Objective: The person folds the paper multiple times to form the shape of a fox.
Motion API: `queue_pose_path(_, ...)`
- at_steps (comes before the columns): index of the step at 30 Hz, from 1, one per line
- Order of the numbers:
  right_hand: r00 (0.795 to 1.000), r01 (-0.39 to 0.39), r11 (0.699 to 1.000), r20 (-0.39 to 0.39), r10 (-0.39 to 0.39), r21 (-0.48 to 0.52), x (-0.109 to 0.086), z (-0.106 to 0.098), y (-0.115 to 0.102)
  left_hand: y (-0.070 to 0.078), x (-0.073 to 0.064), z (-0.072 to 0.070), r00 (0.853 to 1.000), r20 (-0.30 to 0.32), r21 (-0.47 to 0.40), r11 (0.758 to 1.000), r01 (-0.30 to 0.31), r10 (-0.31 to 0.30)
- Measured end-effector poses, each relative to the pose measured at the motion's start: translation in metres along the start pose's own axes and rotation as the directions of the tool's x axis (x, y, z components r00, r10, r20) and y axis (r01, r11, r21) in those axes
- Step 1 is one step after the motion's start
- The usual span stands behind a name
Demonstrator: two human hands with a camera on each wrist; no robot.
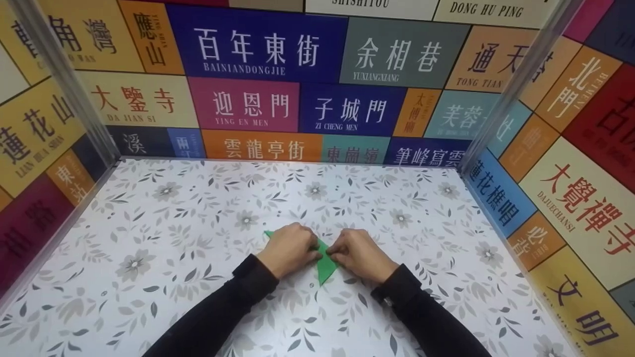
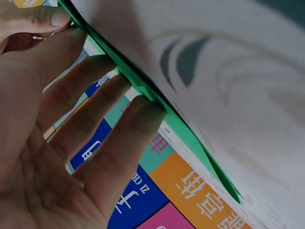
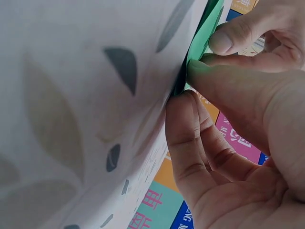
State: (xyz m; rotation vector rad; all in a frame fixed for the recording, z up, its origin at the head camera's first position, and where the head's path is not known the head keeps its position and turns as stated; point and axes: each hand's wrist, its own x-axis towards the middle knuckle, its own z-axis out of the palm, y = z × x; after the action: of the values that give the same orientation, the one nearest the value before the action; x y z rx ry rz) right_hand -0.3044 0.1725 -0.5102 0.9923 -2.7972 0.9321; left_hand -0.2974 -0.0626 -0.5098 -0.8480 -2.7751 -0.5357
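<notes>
A folded piece of green paper [image 1: 327, 267] lies on the flower-patterned tabletop, one pointed end toward the person. My left hand [image 1: 291, 250] covers its middle, leaving a small green tip past the knuckles. In the left wrist view, the fingers [image 2: 121, 138] of that hand reach down nearly straight, spread apart, their tips pressing along the paper [image 2: 190, 143]. On the right side, my right hand [image 1: 359, 253] pinches the paper's edge. The right wrist view shows its thumb on one side of the paper [image 3: 205, 33] and fingertips at the lower edge, close to the left thumb.
The white tabletop [image 1: 198, 307] has grey flowers and leaves printed on it. Upright panels with coloured Chinese lettering, such as the blue block [image 1: 258, 44], enclose the back and both sides. Clear-looking corner posts [image 1: 516, 84] stand where panels meet.
</notes>
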Motion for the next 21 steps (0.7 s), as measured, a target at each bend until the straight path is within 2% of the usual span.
queue_pose_path(5, 1.000, -0.019, 1.000, -0.007, 0.019, -0.015, 0.001, 0.000, -0.002, 0.004, 0.002, 0.000, 1.000, -0.003, 0.008, 1.000, 0.027, -0.027)
queue_pose_path(13, 1.000, -0.026, 1.000, 0.000, 0.026, 0.012, 0.001, -0.002, 0.000, 0.002, 0.000, 0.002, 0.999, -0.023, 0.022, 0.999, -0.030, 0.031)
queue_pose_path(21, 0.994, -0.101, 0.994, 0.038, 0.100, 0.027, 0.014, -0.008, 0.002, 0.001, -0.001, 0.000, 1.000, 0.001, 0.026, 0.999, -0.030, 0.030)
